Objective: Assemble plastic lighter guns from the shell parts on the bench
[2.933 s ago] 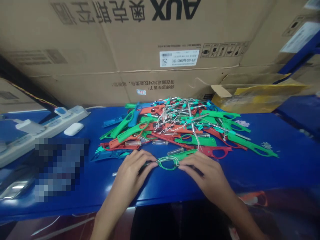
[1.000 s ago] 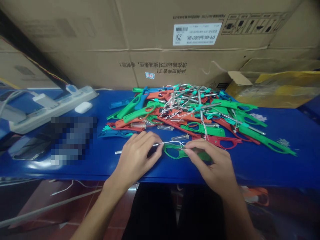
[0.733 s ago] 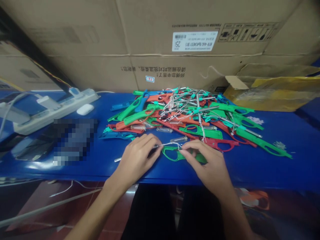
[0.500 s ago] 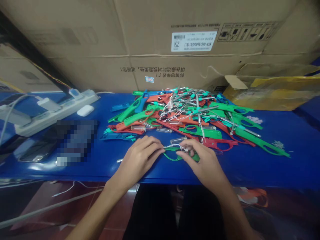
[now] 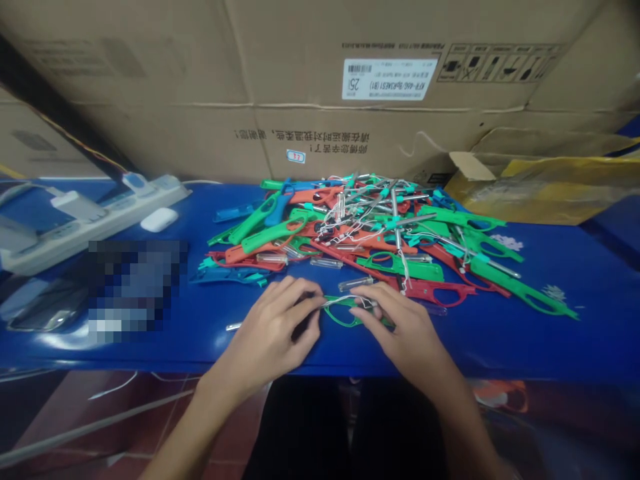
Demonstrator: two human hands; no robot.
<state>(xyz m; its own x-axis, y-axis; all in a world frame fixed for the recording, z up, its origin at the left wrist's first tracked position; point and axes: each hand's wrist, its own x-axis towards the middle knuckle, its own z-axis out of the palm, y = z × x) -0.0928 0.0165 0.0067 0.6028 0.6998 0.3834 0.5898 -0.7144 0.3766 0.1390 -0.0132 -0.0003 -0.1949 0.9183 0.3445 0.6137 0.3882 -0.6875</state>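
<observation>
A green plastic lighter shell with a finger loop lies flat near the table's front edge, between my hands. Thin white wires run above it from one hand to the other. My left hand pinches the wires' left end at the fingertips, its thumb lowered away from the index finger. My right hand closes over the right part of the shell, fingers at the wires and a small white piece; its grip there is partly hidden. The silvery end of a thin piece sticks out beside my left hand.
Behind my hands lies a heap of green, orange, red and blue lighter shells, metal tubes and clear pieces. A power strip, white case and phone are left. Cardboard stands behind.
My left thumb has dropped away from the index finger, widening the gap between them. My right hand stays at the shell and wires. The view has shifted slightly.
</observation>
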